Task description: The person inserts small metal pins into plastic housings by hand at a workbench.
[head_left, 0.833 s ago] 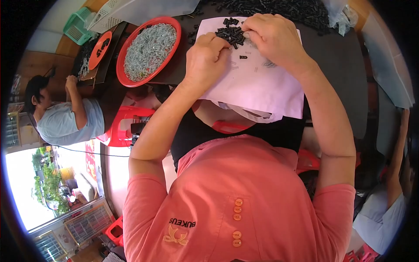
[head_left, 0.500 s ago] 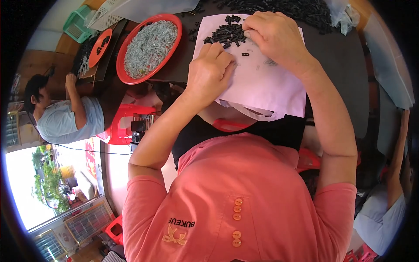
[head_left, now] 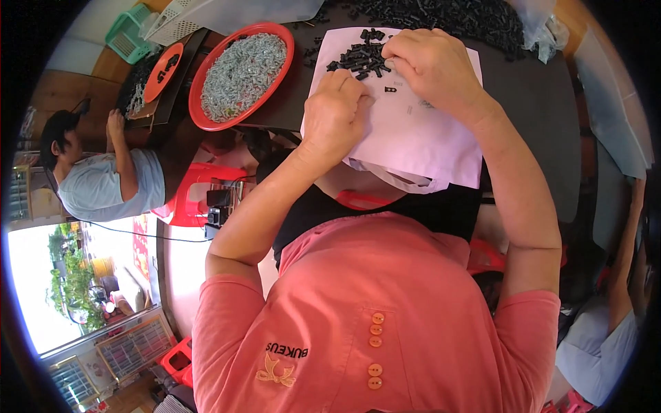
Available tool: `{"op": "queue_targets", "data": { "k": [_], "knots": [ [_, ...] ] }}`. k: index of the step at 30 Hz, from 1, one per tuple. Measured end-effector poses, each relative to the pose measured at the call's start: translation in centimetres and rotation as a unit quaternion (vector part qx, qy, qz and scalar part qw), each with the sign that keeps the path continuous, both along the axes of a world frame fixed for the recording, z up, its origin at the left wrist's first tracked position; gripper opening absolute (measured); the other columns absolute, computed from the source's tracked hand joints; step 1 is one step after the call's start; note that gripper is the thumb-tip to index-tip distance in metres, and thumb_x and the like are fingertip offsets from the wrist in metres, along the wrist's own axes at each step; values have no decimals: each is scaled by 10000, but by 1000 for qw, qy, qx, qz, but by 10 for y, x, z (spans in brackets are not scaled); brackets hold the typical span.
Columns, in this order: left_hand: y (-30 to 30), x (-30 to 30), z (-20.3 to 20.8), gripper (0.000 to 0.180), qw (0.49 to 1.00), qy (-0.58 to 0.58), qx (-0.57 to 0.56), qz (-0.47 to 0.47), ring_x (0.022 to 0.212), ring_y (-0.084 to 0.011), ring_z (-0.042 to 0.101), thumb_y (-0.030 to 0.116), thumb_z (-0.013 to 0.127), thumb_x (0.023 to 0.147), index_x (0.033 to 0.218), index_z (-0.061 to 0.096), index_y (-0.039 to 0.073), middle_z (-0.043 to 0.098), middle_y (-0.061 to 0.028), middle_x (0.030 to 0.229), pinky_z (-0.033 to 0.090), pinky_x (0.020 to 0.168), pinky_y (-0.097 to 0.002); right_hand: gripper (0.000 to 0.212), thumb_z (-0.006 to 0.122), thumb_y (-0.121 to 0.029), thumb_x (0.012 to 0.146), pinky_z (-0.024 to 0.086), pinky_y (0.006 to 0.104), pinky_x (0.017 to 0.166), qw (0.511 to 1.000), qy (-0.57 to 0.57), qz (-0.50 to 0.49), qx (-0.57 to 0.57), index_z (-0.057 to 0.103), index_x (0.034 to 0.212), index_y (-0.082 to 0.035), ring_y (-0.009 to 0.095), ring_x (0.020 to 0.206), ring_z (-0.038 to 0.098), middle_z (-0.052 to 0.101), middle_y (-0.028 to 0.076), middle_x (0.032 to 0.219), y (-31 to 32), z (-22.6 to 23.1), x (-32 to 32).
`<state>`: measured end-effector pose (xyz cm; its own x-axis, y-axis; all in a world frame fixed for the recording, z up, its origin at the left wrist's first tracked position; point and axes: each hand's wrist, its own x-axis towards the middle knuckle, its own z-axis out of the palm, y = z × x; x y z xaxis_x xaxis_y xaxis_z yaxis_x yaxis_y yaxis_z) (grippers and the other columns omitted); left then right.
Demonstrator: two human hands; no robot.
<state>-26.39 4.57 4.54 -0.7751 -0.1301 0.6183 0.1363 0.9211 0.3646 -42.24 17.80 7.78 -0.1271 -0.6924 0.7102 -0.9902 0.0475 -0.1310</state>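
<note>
A pale pinkish-white cloth bag [head_left: 406,148] lies flat at the table's near edge, its strap hanging over. On its far part is a pile of small black plastic pieces [head_left: 359,60]. One black piece [head_left: 390,89] lies apart from them. My left hand [head_left: 335,113] rests at the bag's left side, just below the pile, fingers curled closed. My right hand [head_left: 437,65] is at the pile's right edge, thumb and fingers pinched together. What either hand holds, if anything, is hidden by the fingers.
A red basin [head_left: 288,63] full of small clear-silvery parts stands to the left. A large heap of black pieces [head_left: 447,17] spreads along the table's far side, beside a clear plastic bag [head_left: 547,38]. A co-worker [head_left: 110,172] sits at left by an orange tray [head_left: 162,81]; another person's arm [head_left: 628,248] shows at right.
The whole view has shifted slightly. Both my hands stay closed in nearly the same places over the bag, and the lone black piece still lies between them.
</note>
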Motion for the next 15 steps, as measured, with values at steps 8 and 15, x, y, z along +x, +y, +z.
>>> {"op": "queue_targets", "data": {
  "k": [8,15],
  "knots": [
    [-8,1,-2,87,993,-14,121,7,781,-331,596,1,648,794,871,611,19,576,-132,824,483,677,-397,25,628,-105,783,491,400,678,999,-29,24,3,643,791,-86,270,773,663,674,55,793,0,4,7],
    [-6,3,8,148,999,-31,38,6,781,-297,617,2,668,784,924,626,22,583,-120,848,498,680,-370,36,616,-77,773,502,406,683,998,-29,40,23,643,796,-77,280,773,660,669,64,784,2,7,8]
  ]
}}
